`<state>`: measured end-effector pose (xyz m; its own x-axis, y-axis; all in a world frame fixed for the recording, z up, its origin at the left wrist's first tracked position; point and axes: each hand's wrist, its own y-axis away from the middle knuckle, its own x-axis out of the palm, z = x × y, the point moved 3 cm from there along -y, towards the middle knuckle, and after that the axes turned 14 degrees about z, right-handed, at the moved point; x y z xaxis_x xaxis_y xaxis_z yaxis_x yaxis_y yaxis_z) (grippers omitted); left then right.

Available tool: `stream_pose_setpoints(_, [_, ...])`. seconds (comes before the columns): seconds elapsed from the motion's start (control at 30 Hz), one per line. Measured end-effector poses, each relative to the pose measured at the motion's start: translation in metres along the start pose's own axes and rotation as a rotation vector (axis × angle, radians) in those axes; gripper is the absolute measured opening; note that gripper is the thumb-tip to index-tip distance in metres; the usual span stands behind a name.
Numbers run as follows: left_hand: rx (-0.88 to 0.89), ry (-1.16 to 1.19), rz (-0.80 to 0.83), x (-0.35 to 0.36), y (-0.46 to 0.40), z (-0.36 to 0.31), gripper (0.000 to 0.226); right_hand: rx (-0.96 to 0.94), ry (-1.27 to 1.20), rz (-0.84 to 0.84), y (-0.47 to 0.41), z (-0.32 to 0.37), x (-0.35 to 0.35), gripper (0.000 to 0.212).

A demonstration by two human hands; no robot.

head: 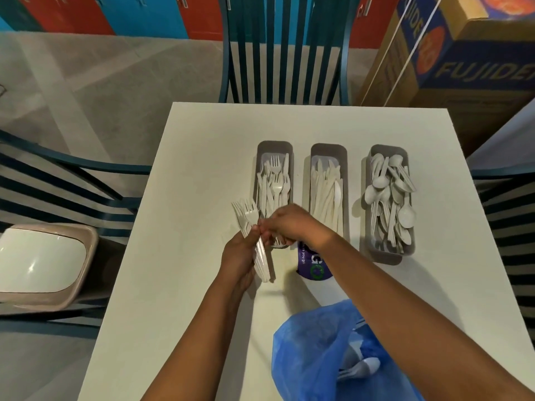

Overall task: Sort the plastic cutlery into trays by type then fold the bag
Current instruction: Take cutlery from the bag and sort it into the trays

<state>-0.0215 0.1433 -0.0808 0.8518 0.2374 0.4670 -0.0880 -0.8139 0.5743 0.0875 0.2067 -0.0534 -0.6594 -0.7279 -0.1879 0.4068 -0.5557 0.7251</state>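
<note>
Three grey trays stand side by side on the white table (179, 285): a fork tray (262, 149) on the left, a knife tray (328, 150) in the middle, a spoon tray (373, 250) on the right, each holding white plastic cutlery. My left hand (240, 256) grips a bundle of white forks (250, 227) just left of the fork tray's near end. My right hand (292, 224) reaches across and pinches the same bundle near its middle. A blue plastic bag (318, 351) lies at the near right with some white cutlery inside.
A purple printed item (314, 264) lies by the near end of the knife tray. Dark teal chairs (283, 50) surround the table. A beige lidded bin (43, 261) sits on the left chair. A large cardboard box (463, 53) stands at the far right.
</note>
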Motion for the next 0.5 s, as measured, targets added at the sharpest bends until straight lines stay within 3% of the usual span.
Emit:
stream_pose_setpoints(0.07, [-0.011,-0.021,-0.043,0.002,-0.002,0.001,0.016,0.080,0.054,0.117,0.003,-0.010,0.012,0.029])
stream_pose_setpoints(0.3, [0.031,-0.096,-0.053,0.015,-0.005,0.000,0.017,-0.008,0.027,0.092,0.013,-0.017,0.019,0.031])
stream_pose_setpoints(0.4, [0.049,-0.128,-0.039,0.019,-0.005,-0.004,0.022,-0.094,-0.027,0.011,0.015,-0.017,0.018,0.034])
stream_pose_setpoints(0.5, [0.097,-0.205,-0.046,0.016,-0.007,-0.009,0.030,-0.129,-0.094,-0.096,0.015,-0.018,0.010,0.024])
